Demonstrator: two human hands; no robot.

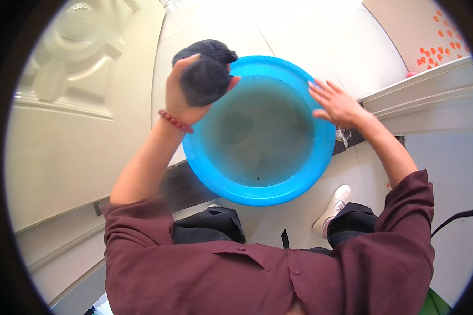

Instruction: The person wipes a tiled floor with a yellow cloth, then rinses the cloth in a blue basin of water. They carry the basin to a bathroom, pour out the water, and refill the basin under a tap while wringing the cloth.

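Observation:
A bunched dark cloth [207,78] is gripped in my left hand [179,88], raised beside the far left rim of a blue plastic basin [260,199]. Murky grey-brown water [268,134] fills much of the basin, with darker patches and a small black speck in it. My right hand [335,103] holds nothing; its fingers are spread at the basin's right rim. Whether those fingertips touch the rim I cannot tell. Red beads circle my left wrist as a bracelet [176,121].
A cream panelled door [82,145] stands at the left. Beneath the basin runs a dark threshold strip [187,185] across pale floor tiles [260,220]. White door trim [421,90] is on the right, near a surface with orange marks [433,53]. My white shoe [335,208] is close to the basin.

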